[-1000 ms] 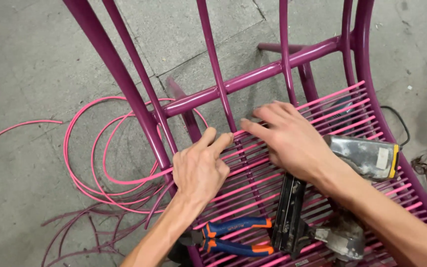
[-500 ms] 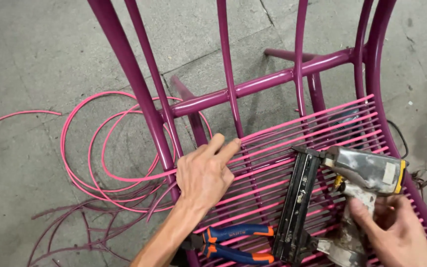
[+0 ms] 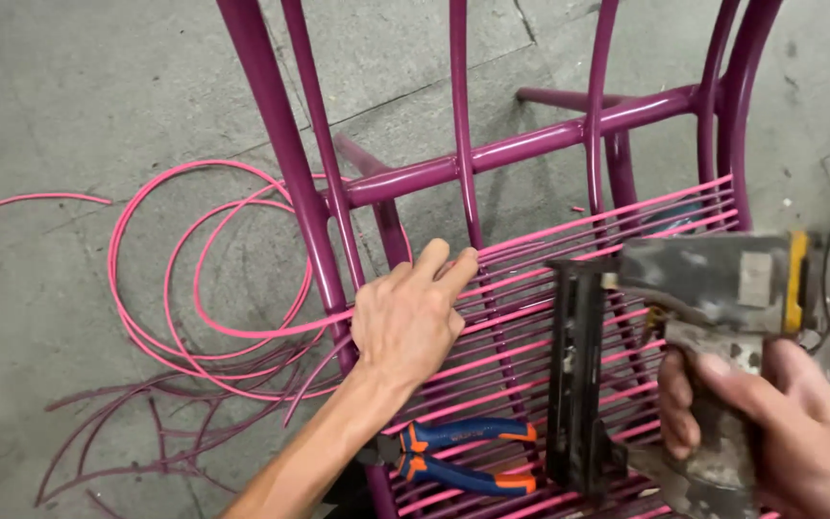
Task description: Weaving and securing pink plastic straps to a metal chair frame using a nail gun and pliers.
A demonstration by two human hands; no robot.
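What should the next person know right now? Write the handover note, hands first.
Left hand: flat on the pink cords woven across the chair frame, fingers pressing them near the rear rail.
Right hand: gripping the staple gun, raised above the seat.
Pliers lie on the cords at the front.
Loose pink cord coils on the floor at the left.
Done: many rows strung.
Left: cords under the left hand look not yet fastened.

Even, soft daylight from above, moderately bright, faint diffuse shadows of the purple chair frame (image 3: pixel 492 154) on the grey concrete floor (image 3: pixel 79 86), mild sheen on the tubes, no harsh glare, staple gun (image 3: pixel 703 288) slightly motion-blurred up close, bowed lines toward the edges
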